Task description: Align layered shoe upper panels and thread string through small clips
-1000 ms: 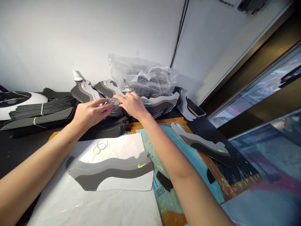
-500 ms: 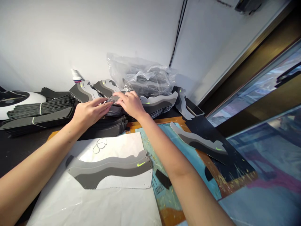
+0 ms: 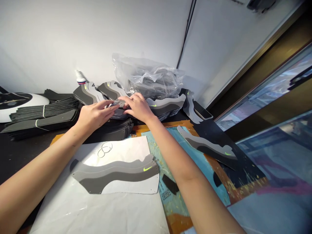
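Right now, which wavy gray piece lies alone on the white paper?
The wavy piece nearest you, on the paper. The others sit in stacks or on the painted board.

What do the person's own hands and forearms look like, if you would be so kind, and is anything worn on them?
The left hand and right hand are bare and gloveless, with slim fingers. The left forearm and right forearm are bare too: no sleeve, watch, bracelet or ring shows on either side.
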Motion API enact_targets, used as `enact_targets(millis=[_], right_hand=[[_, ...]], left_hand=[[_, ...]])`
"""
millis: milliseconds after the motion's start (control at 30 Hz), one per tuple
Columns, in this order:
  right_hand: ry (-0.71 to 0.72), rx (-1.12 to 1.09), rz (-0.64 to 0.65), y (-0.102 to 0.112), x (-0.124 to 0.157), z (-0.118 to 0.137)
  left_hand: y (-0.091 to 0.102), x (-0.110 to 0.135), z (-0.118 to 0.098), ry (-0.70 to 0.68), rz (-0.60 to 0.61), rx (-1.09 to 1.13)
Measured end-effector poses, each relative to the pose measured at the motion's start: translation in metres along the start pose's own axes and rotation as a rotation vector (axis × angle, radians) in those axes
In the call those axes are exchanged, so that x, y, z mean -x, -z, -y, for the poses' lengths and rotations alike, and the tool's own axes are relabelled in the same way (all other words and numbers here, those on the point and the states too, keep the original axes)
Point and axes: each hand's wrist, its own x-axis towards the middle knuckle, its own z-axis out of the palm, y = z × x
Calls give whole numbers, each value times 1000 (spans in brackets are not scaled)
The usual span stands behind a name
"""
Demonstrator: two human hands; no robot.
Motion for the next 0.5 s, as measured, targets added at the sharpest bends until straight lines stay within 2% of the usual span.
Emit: enact_targets(millis=[167, 333, 500], right_hand=[[-43, -31, 12, 1, -1, 1], [-106, -109, 14, -3, -5, 1], [-106, -162, -8, 1, -8, 5]], left_hand=[[-1, -2, -4, 18, -41, -28], [0, -6, -6, 9, -32, -53], [2, -6, -4, 12, 16, 0]])
